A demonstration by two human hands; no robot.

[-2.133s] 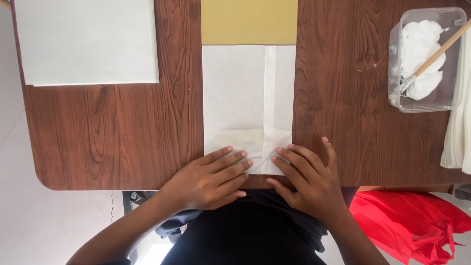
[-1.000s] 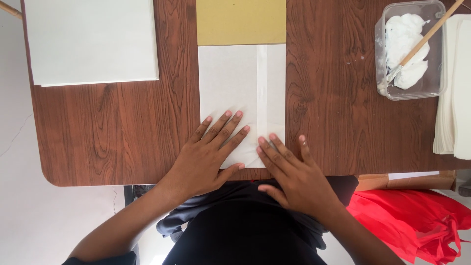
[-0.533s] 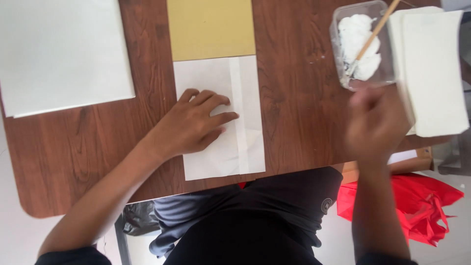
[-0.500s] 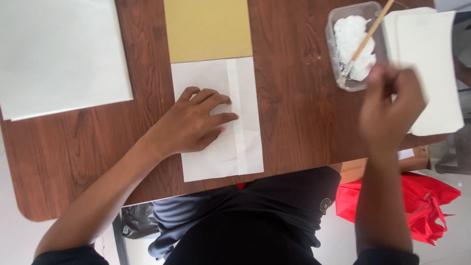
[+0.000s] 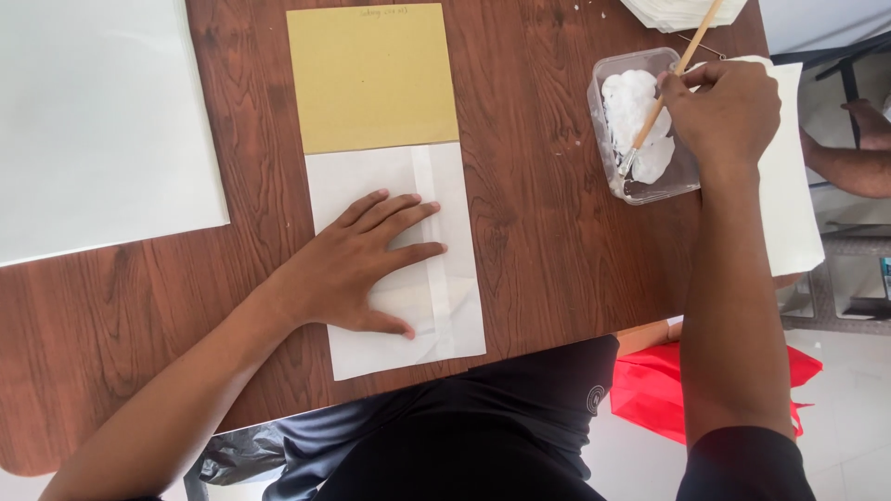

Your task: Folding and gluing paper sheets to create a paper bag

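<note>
A large white sheet (image 5: 93, 121) lies at the table's (image 5: 538, 250) left. The left hand (image 5: 357, 264) rests flat, fingers spread, on a folded white paper (image 5: 445, 315) with a lengthwise seam, lying at the near edge and butting a tan card (image 5: 371, 79) beyond it. To the right, the right hand (image 5: 724, 111) pinches a brush (image 5: 664, 93) dipped into white paste in a clear tub (image 5: 640, 186)

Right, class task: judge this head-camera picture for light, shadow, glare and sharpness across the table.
Head view: soft, even daylight; only a faint shadow under the left hand on the white paper. No hard glare, though the large white sheet looks bright and nearly featureless. Focus is crisp on the wood grain of the table, the right hand and the brush; no motion blur.
</note>
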